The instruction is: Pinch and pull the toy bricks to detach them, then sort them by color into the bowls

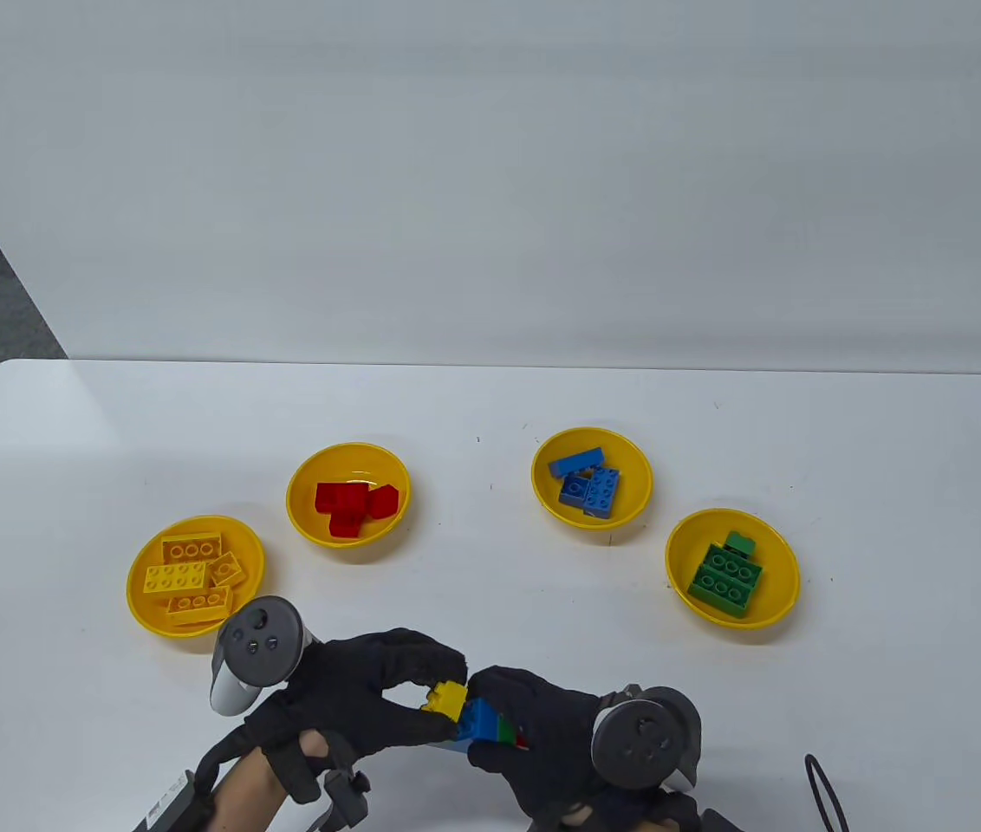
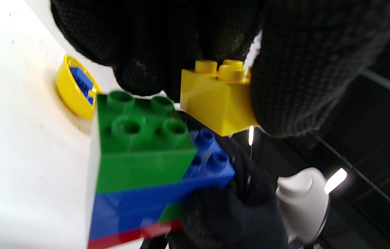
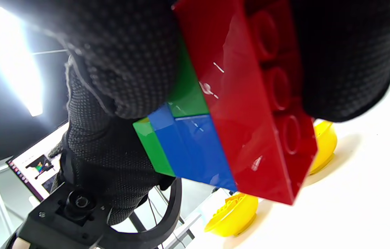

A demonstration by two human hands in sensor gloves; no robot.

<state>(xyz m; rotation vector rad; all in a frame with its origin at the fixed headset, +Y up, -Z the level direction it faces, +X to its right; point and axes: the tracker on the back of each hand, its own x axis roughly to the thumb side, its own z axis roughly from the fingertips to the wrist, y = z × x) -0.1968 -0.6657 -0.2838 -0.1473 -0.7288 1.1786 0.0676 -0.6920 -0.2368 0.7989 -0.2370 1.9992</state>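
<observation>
My left hand [image 1: 421,689] pinches a small yellow brick [image 1: 447,698] [image 2: 217,98] between thumb and fingers; in the left wrist view it sits just off the stack, with a gap showing. My right hand [image 1: 512,719] grips the stack [image 1: 484,724] of green, blue and red bricks [image 2: 139,173]; its red bottom brick [image 3: 260,103] fills the right wrist view. Both hands are near the table's front edge. Four yellow bowls stand beyond: yellow bricks [image 1: 194,574], red bricks [image 1: 348,504], blue bricks [image 1: 592,483], green bricks [image 1: 731,575].
The white table [image 1: 473,407] stretches beyond the bowls to a grey wall. A black cable loop [image 1: 824,793] lies at the front right. A tracker sits on each hand, left [image 1: 255,650] and right [image 1: 645,745].
</observation>
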